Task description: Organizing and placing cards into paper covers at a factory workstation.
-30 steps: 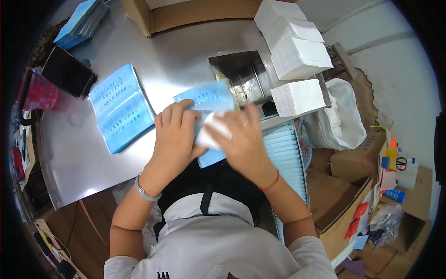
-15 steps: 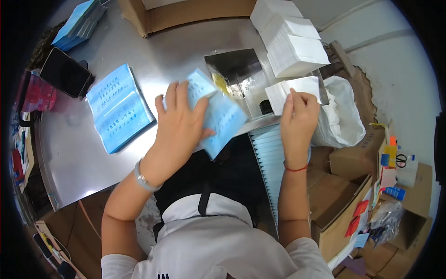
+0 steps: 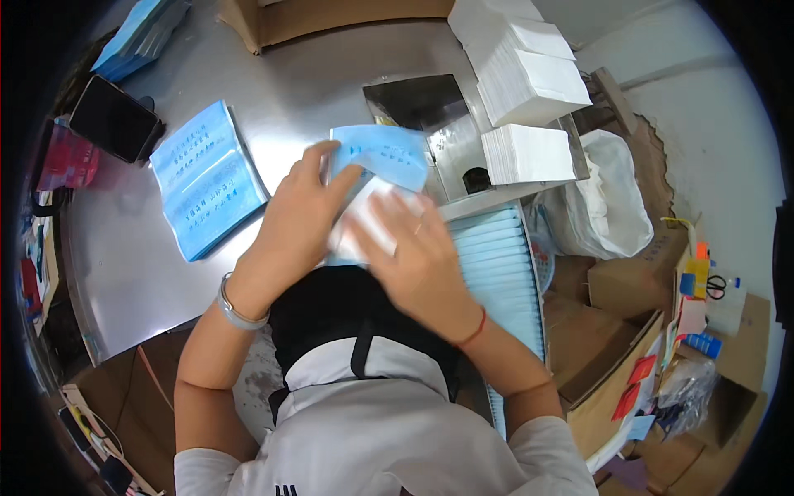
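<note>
**Ana:** Counts first: how many of each on the steel table?

**Ben:** Two hands at work. One light blue packet under them, and one white tissue wad between them. To the left lies one stack of blue packets, with another blue stack at the far corner. Three stacks of white tissues stand on the right, by a metal box. One black phone lies at the left edge.

**Ana:** And the row by the right arm?

**Ben:** One long row of filled blue packets, standing on edge; too many and too close to count.

**Ana:** Grips?

**Ben:** Left hand lies nearly flat, fingers spread, pressing the blue packet near the table's front edge, its fingertips at the packet's mouth. Right hand is loosely curled, fingers laid over the white tissue wad, pushing it against the packet; it is blurred, so I cannot tell how tightly it pinches.
</note>
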{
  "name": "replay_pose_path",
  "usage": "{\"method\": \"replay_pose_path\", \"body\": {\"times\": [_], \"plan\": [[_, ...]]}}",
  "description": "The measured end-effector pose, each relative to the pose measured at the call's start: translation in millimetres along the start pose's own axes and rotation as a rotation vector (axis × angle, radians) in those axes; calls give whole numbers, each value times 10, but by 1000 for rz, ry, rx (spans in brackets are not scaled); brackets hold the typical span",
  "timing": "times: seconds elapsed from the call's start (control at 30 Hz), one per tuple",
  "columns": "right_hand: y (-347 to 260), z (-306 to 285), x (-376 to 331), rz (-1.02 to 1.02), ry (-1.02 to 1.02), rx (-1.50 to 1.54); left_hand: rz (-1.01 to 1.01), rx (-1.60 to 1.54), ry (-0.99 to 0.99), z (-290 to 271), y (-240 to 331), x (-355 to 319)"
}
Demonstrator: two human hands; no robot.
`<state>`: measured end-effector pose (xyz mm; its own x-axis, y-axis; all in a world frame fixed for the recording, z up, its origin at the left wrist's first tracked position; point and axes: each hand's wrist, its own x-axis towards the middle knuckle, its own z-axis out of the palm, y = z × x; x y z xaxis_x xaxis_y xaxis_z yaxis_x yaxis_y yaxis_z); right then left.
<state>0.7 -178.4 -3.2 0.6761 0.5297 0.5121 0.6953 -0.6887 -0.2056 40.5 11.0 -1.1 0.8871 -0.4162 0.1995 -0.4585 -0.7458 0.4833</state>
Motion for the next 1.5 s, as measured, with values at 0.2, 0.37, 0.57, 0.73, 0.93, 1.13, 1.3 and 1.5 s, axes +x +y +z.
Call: {"method": "replay_pose_path", "body": {"times": [0.2,0.37,0.57,0.73,0.93,1.13,1.3,1.5], "plan": [[684,242,434,280,-504,-103,-6,-342,-38,62,525,64],[787,-115,366,256,133,-18,-349,-684,96,-300,270,-229],[956,-296,31,515,248,-447,-477,711,254,-516,-710,-716],[1035,-407,-19,520,193,-360,-127,303,365,-269,-191,-307],[1251,-696,-105,466,135,-128,124,-27,197,339,368,-77],[14,-89,-11,-81,-186,151,-2,115,75,4,145,-244],[316,170,344,125,-72,-122,16,100,214,120,222,-233],[753,-450,117,505,461,-203,-110,342,170,44,179,-101]]}}
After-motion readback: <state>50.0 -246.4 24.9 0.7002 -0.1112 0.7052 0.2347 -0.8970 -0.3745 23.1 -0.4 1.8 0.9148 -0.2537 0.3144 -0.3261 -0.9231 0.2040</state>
